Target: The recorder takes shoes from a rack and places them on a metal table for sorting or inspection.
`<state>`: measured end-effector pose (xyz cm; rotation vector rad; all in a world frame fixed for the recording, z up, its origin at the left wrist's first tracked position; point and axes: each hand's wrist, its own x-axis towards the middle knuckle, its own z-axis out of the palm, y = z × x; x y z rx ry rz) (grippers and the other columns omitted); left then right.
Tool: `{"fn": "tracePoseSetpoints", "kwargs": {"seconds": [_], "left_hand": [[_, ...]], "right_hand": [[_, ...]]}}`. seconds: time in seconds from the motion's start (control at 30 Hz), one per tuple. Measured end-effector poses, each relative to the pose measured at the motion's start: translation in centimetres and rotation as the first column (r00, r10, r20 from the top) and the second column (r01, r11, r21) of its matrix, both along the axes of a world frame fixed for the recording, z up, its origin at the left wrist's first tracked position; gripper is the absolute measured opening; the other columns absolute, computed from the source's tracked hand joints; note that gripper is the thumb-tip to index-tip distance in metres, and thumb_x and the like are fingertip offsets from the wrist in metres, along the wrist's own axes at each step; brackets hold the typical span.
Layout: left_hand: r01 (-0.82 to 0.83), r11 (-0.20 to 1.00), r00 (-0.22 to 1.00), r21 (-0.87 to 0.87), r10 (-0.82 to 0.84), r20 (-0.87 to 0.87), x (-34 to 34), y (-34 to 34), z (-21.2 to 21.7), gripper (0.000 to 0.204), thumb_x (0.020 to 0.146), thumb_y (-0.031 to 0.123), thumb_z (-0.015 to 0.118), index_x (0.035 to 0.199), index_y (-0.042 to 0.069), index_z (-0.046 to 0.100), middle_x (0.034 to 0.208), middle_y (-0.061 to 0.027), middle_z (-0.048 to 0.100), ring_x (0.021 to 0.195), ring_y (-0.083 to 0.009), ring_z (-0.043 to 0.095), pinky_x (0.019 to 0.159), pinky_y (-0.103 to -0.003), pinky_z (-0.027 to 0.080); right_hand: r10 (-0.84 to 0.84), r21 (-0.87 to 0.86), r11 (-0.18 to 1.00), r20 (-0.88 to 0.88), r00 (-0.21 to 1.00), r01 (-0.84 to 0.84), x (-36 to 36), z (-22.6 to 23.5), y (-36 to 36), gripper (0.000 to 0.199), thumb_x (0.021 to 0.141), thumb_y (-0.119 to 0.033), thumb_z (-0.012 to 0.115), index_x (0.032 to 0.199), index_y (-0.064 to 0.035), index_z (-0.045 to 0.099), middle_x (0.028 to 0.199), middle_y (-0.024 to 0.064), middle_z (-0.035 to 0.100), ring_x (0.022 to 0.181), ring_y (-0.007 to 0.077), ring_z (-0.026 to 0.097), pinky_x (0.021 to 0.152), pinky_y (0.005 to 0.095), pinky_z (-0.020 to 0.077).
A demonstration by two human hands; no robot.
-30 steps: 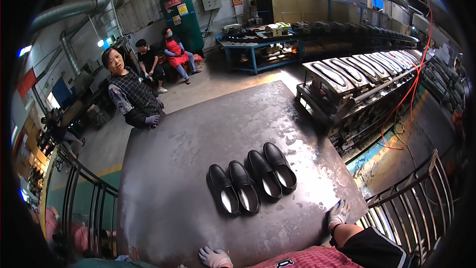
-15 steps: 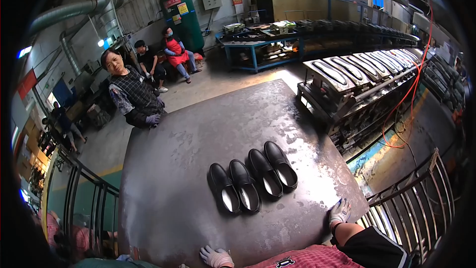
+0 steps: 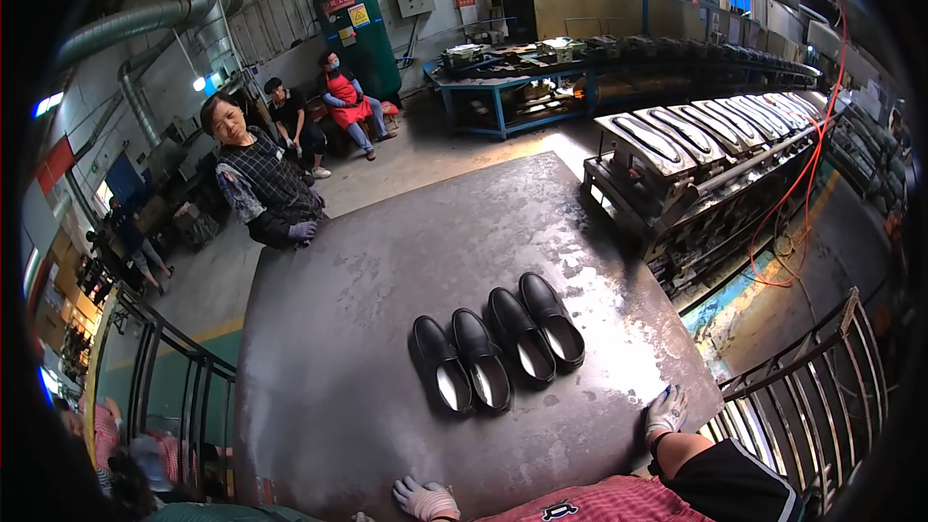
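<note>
Several black slip-on shoes with pale insoles stand in a row on a dark metal table [image 3: 329, 329]. From left to right they are a first shoe [image 3: 432, 348], a second shoe [image 3: 473, 343], a third shoe [image 3: 516, 319] and a fourth shoe [image 3: 546, 304]. My left hand [image 3: 425, 500], in a pale glove, rests with spread fingers at the table's near edge, below the shoes. At the near right corner lies my right hand [image 3: 667, 411], gloved too, its fingers stretched out on the tabletop. Neither hand touches a shoe.
Across the table's far left edge stands a person in a checked apron [image 3: 266, 179]. Two seated people [image 3: 348, 101] are farther back. A rack of sole moulds [image 3: 677, 135] stands at the right, with an orange hose [image 3: 812, 184] hanging beside it. Metal railings [image 3: 802, 367] flank the table.
The whole view has shifted very slightly. Both my hands and the shoes keep their places on the table.
</note>
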<state>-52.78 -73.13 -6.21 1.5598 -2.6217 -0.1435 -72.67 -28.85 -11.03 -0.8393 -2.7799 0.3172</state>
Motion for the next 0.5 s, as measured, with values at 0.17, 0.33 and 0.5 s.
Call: {"fn": "tracePoseSetpoints", "kwargs": {"seconds": [0.17,0.33,0.5], "left_hand": [[-0.004,1.000,1.000,0.007,0.004,0.009,0.0,-0.1,-0.2,0.055,0.086,0.032,0.053,0.134,0.006,0.048,0.145,-0.0187,0.041,0.135,-0.0377,0.034,0.110,-0.051,0.030],[-0.010,1.000,1.000,0.017,0.009,0.030,-0.1,0.0,0.0,0.057,0.086,0.033,0.054,0.135,0.004,0.046,0.146,-0.0184,0.040,0.136,-0.0376,0.033,0.111,-0.050,0.030],[-0.008,1.000,1.000,0.025,0.008,0.008,-0.1,0.0,0.0,0.058,0.086,0.033,0.056,0.135,0.004,0.047,0.146,-0.0188,0.040,0.136,-0.0380,0.033,0.111,-0.050,0.029]], "right_hand": [[-0.016,-0.030,0.999,0.025,1.000,0.017,-0.1,0.6,-0.3,0.044,0.096,-0.030,0.044,0.131,-0.0062,0.052,0.140,0.0132,0.049,0.131,0.0342,0.042,0.110,0.0466,0.0312],[-0.025,-0.038,0.999,0.013,1.000,0.026,0.0,0.9,-0.4,0.046,0.096,-0.031,0.043,0.134,-0.0065,0.050,0.140,0.0137,0.048,0.131,0.0355,0.041,0.110,0.0471,0.0300],[-0.010,-0.012,1.000,-0.006,1.000,0.010,-0.1,-0.9,0.3,0.047,0.096,-0.032,0.043,0.134,-0.0058,0.049,0.138,0.0151,0.049,0.130,0.0372,0.041,0.110,0.0472,0.0300]]}}
